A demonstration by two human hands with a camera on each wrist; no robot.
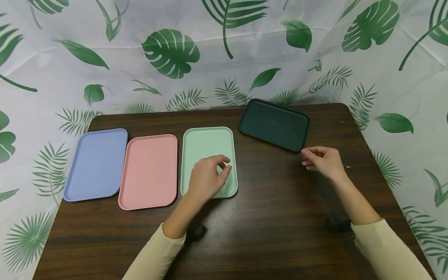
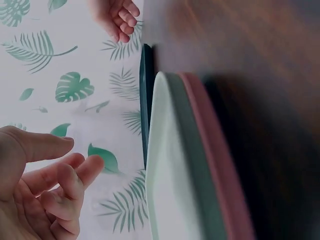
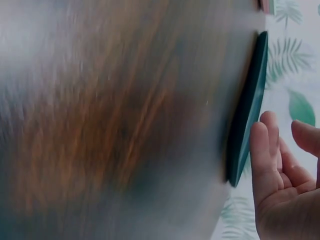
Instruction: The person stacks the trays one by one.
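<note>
My left hand [image 1: 209,177] is above the mint green tray [image 1: 206,144], fingers loosely bent and nothing held. In the left wrist view, a gap separates the thumb from the fingers [image 2: 70,185]. Near the front right corner of the dark green tray [image 1: 274,124] is my right hand [image 1: 323,160]. Its fingers are relaxed and the thumb [image 3: 306,136] stands apart from them in the right wrist view; whether a fingertip touches that tray is unclear. The dark tray lies turned at an angle by the table's back edge.
Left of the mint tray lie a pink tray [image 1: 148,171] and a blue tray [image 1: 97,163], their edges close together. All rest on a dark wooden table [image 1: 266,229]. A white cloth with green leaf prints [image 1: 241,39] hangs behind the table.
</note>
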